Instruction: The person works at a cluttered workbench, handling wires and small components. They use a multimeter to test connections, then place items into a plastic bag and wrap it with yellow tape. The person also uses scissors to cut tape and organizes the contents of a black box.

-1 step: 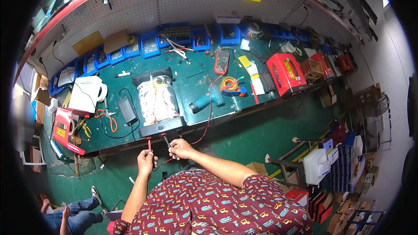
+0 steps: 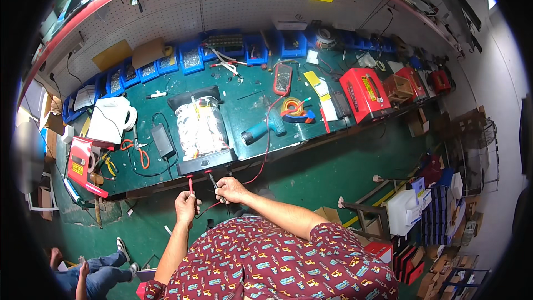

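My left hand (image 2: 187, 206) is closed on a red test probe (image 2: 191, 184), and my right hand (image 2: 231, 190) on a black test probe (image 2: 212, 179). Both probe tips meet the front edge of a device with a black end panel (image 2: 207, 163) and a silvery wrapped body (image 2: 201, 125), lying at the bench's near edge. The tips' exact contact is too small to make out. A thin red lead runs up from near my hands to a red-framed multimeter (image 2: 282, 79) farther back. The meter's reading is not legible.
On the green bench (image 2: 244, 97) lie a teal cordless drill (image 2: 264, 129), a black power adapter (image 2: 163, 141), orange-handled scissors (image 2: 143, 158) and red casings (image 2: 365, 95). Blue parts bins (image 2: 191, 59) line the back. Another person's legs (image 2: 102, 271) show at lower left.
My hands, the probes and the device stay where they were. At lower left, the other person's hand and foot have shifted slightly.
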The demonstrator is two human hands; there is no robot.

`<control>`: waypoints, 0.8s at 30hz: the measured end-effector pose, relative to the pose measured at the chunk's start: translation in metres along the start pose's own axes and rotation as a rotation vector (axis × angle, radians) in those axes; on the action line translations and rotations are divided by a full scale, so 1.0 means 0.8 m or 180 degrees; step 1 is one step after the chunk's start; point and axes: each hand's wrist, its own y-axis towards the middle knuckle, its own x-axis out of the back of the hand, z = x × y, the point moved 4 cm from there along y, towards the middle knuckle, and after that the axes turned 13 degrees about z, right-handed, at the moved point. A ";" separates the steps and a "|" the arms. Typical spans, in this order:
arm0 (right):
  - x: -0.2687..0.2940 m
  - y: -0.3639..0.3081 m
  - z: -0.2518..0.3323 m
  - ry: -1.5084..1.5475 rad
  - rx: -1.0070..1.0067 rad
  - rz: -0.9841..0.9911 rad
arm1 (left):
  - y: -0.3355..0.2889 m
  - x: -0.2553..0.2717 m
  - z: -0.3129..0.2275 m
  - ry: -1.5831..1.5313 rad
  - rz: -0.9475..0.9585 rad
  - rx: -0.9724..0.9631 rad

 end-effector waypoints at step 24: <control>0.000 -0.008 0.008 -0.0362 -0.0209 0.0115 | 0.005 0.003 0.014 -0.0008 0.0135 -0.0237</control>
